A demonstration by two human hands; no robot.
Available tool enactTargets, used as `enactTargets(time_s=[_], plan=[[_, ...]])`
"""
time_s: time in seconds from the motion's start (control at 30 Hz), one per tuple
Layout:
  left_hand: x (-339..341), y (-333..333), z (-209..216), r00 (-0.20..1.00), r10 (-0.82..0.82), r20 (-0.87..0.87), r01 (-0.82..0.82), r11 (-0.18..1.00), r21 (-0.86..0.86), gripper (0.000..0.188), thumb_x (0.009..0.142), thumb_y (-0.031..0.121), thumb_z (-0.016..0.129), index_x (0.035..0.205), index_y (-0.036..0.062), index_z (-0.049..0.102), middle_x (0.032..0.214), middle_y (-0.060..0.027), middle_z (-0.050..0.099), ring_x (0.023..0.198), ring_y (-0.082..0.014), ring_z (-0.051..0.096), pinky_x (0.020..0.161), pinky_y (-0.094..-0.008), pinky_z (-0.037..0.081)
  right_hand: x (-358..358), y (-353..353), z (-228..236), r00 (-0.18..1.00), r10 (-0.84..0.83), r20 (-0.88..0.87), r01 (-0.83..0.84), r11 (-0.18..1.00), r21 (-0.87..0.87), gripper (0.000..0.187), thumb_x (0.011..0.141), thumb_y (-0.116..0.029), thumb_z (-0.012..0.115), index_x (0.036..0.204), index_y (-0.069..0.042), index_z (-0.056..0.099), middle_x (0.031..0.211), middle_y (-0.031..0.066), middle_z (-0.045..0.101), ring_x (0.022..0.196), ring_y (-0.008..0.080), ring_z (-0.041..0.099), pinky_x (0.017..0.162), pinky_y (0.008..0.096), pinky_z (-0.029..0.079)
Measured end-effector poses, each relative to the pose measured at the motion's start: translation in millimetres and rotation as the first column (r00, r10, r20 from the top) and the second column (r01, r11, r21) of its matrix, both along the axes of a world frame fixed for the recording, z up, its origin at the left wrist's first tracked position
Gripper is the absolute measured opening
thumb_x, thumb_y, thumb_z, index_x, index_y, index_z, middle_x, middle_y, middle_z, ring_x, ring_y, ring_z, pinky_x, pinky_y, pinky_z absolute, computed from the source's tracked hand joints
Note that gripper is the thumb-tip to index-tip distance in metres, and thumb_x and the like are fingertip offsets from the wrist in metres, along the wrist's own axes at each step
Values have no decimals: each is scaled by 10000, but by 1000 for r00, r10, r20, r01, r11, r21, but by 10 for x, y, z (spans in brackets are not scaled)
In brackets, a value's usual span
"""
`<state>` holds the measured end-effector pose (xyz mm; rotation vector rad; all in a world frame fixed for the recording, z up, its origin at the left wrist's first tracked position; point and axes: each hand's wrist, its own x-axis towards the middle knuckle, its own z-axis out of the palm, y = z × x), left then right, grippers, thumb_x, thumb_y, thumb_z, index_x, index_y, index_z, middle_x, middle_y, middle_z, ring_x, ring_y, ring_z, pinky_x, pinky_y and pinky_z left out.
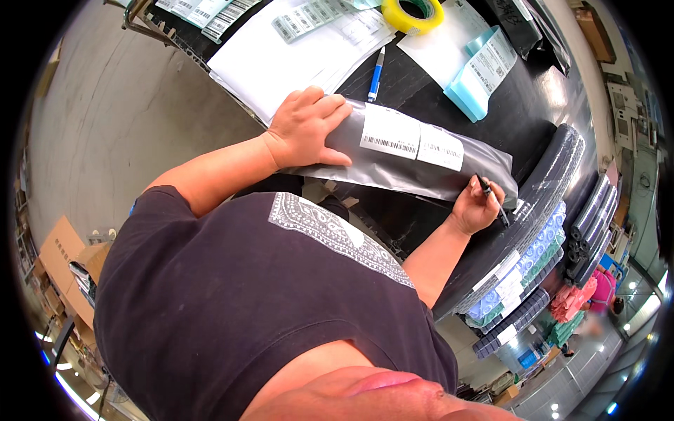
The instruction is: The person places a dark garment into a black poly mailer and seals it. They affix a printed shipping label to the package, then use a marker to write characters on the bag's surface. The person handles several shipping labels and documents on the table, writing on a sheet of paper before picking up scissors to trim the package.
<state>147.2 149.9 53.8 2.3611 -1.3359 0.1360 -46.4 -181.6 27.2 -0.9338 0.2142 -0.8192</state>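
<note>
A long grey plastic mailing bag point(400, 179) lies along the near edge of the black table, with two white barcode labels point(414, 142) stuck side by side on its top. My left hand point(306, 130) rests on the bag's left end, fingers spread and thumb apart. In my right hand point(479, 205) a black marker pen point(484, 185) is pinched, its upper end close to the bag's right end. Whether the tip touches the plastic I cannot tell. Beyond the bag lies a blue and white pen point(377, 76).
White paper sheets point(260, 59) cover the table's left part. A yellow tape roll point(412, 15) and a light blue label strip point(484, 74) lie at the back. To the right are a long plastic-wrapped dark roll point(540, 182) and folded fabrics point(523, 270). Open cardboard boxes point(67, 263) stand at left.
</note>
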Motion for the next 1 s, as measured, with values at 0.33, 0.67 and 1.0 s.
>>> enactTargets(time_s=[0.33, 0.67, 1.0], plan=[[-170, 151, -190, 990, -20, 141, 24, 999, -28, 756, 563, 407, 798, 1232, 100, 627, 1286, -9, 546, 1020, -220, 463, 861, -357, 398, -55, 134, -82, 997, -73, -21, 71, 995, -69, 233, 798, -140, 583, 948, 13, 672, 684, 103, 598, 654, 188, 537, 730, 330, 457], [-135, 96, -117, 999, 27, -43, -29, 998, -53, 766, 619, 534, 776, 1226, 97, 613, 1259, -23, 555, 1071, -273, 475, 913, -402, 399, -4, 154, -40, 994, -112, -16, 113, 994, 11, 232, 802, -129, 598, 980, 8, 658, 793, 128, 651, 691, 203, 593, 796, 363, 499], [266, -11, -285, 999, -25, -22, 22, 994, -105, 804, 561, 598, 805, 1167, 100, 626, 1226, -51, 560, 1086, -286, 493, 977, -402, 418, 542, 1439, 89, 930, 230, -286, -313, 904, -292, 194, 785, 62, 675, 970, 22, 635, 892, 70, 639, 869, 162, 643, 1056, 421, 438]])
